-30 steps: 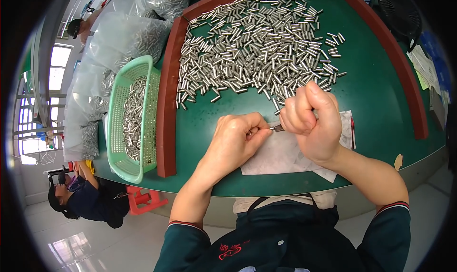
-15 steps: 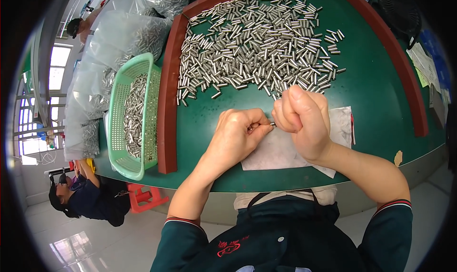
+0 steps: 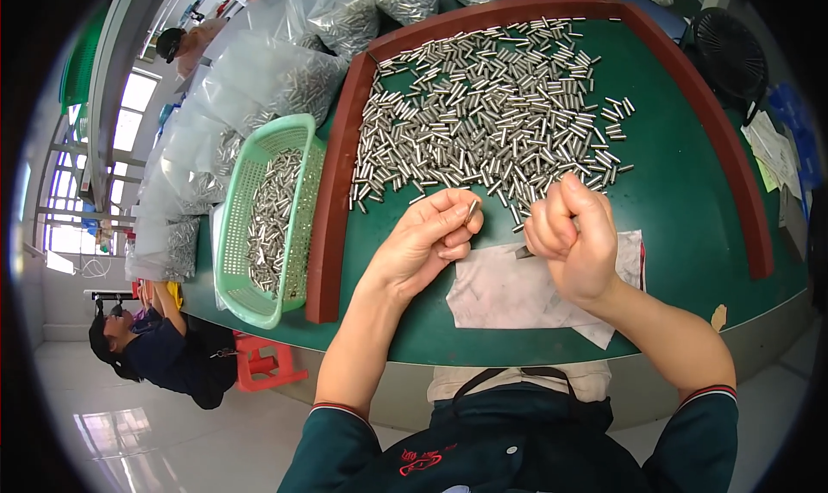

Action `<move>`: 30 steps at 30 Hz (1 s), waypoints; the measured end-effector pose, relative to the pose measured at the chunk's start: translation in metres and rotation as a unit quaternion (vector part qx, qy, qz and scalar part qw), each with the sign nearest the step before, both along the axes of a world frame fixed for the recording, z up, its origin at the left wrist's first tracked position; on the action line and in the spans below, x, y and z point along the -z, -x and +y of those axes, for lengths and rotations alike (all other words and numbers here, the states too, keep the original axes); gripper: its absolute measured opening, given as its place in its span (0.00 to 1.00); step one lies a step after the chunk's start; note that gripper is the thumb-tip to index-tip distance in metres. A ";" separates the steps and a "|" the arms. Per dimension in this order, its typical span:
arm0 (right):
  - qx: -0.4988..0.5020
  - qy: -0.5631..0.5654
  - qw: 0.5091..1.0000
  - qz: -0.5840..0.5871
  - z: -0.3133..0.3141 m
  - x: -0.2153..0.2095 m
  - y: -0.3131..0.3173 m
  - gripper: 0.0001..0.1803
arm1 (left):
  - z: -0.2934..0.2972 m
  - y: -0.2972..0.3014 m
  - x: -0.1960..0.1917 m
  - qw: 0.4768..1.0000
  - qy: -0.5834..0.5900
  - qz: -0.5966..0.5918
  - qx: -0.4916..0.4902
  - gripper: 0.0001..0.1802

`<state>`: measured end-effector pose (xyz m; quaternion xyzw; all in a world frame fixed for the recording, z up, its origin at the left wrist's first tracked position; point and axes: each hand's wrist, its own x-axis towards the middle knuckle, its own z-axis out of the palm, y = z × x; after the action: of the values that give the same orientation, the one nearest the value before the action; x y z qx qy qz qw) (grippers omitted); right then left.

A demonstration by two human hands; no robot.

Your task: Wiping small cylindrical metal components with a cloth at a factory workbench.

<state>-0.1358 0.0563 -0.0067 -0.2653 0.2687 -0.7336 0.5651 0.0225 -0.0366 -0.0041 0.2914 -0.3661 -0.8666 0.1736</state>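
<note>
My left hand is closed, pinching a short metal pin between thumb and fingers. To its right, my right hand is curled into a fist over the cloth. A small dark grey tip pokes out by its lower fingers; the rest of that object is hidden in the fist, so I cannot tell its kind. Just beyond both hands, many loose shiny metal pins lie spread over the green tabletop. Beneath the right hand lies a stained whitish cloth.
A dark red raised border frames the pins. Left of it stands a green plastic basket of pins, beside clear bags of pins. A black fan and papers sit at the right. Another person is at the far left.
My hands have drawn apart; before, they met over the cloth at a small metal piece. My left hand has turned, showing the pin upright. The whole view has shifted slightly.
</note>
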 end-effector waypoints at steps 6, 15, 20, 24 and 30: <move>-0.003 -0.002 1.000 -0.002 0.000 -0.002 0.002 0.23 | 0.000 0.004 -0.005 1.000 -0.014 -0.020 -0.010 0.10; 0.003 -0.009 1.000 0.001 -0.002 -0.001 0.003 0.23 | -0.022 -0.015 -0.003 0.984 0.098 -0.013 -0.149 0.20; 0.003 -0.016 1.000 -0.001 -0.003 -0.001 0.002 0.23 | -0.023 -0.017 -0.011 0.878 0.366 -0.254 -0.175 0.08; 0.001 -0.021 1.000 0.000 -0.003 -0.002 0.001 0.23 | -0.027 -0.027 -0.010 0.665 0.593 -0.432 -0.141 0.04; 0.001 -0.028 1.000 -0.002 -0.002 -0.003 0.003 0.23 | -0.020 -0.020 -0.010 0.664 0.601 -0.444 -0.040 0.07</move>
<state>-0.1384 0.0540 -0.0039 -0.2477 0.2882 -0.7267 0.5723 0.0427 -0.0564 0.0055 0.4884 -0.8290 -0.2190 0.1620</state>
